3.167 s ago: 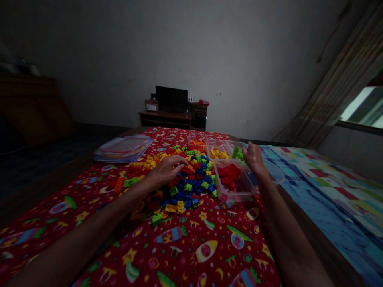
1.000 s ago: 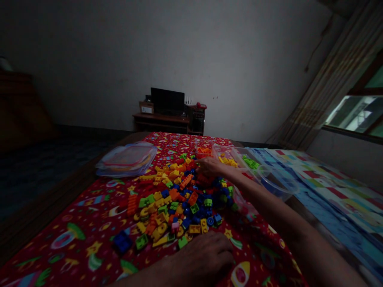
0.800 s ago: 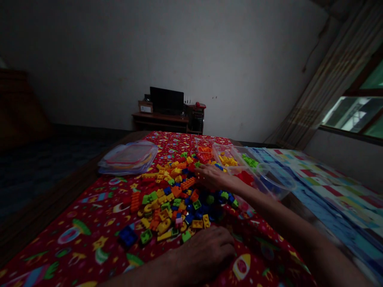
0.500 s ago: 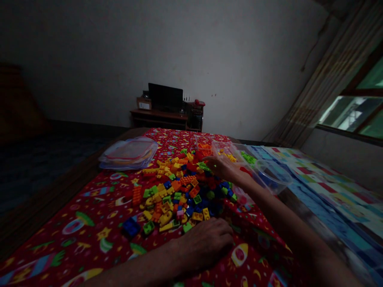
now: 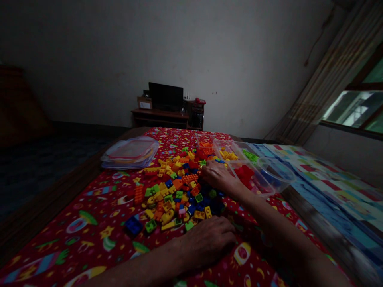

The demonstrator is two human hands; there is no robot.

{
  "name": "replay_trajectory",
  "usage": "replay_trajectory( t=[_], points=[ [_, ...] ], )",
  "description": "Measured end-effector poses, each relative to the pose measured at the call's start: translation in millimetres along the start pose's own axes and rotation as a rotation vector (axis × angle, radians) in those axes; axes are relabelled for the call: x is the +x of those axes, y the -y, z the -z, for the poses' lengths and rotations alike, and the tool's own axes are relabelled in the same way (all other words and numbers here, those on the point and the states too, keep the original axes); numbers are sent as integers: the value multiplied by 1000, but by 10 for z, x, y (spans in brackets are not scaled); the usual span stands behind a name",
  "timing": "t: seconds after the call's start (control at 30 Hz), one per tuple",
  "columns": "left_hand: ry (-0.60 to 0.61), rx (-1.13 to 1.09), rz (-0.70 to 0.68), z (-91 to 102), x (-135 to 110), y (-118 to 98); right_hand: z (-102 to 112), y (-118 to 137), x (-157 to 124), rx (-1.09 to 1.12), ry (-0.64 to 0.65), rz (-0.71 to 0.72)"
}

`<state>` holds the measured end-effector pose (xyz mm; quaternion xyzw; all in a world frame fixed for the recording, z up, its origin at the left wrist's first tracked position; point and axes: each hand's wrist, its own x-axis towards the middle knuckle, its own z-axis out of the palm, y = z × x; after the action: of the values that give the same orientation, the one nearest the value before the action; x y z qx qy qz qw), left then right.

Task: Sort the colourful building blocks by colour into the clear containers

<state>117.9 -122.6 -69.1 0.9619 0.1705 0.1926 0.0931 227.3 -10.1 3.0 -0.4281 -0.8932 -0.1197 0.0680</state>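
Note:
A loose heap of toy building bricks [image 5: 167,195] in yellow, orange, green, blue and red lies on a red patterned cloth [image 5: 113,223]. Over the heap's right side is my right hand [image 5: 220,175], its fingers bent down among the bricks; what they hold, if anything, is hidden. My left hand [image 5: 209,239] rests on the cloth at the heap's near edge, with its fingers curled under and no brick showing in it. Beside my right hand stand clear plastic boxes, one with red bricks [image 5: 244,175], others with yellow bricks [image 5: 229,154], green bricks [image 5: 250,155] and orange bricks [image 5: 206,148].
A stack of clear lids [image 5: 130,153] lies left of the heap. At the far right, a round-ended clear box [image 5: 277,173] holds blue pieces. Beyond the cloth, a monitor [image 5: 166,96] stands on a low desk [image 5: 158,114]. Another patterned cover [image 5: 323,175] spreads to the right.
My right hand has moved down and slightly left, from near the boxes into the heap, uncovering the red bricks' box. My left hand stays in place. The view has shifted slightly.

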Motion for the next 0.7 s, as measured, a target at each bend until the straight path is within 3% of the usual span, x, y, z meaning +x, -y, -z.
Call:
replay_trajectory(
  t=[0.13,0.37,0.5,0.7],
  points=[
    [-2,3,3,-17,-4,8,-32,-34,18,61,-4,-55],
    [-48,0,-20,-59,-2,31,-103,-333,120,540,-121,-87],
    [-55,-16,-30,-53,5,37,-25,-404,196,749,-68,-91],
    [-57,-28,1,-91,-11,27,253,-671,517,648,-106,-162]
  ],
)
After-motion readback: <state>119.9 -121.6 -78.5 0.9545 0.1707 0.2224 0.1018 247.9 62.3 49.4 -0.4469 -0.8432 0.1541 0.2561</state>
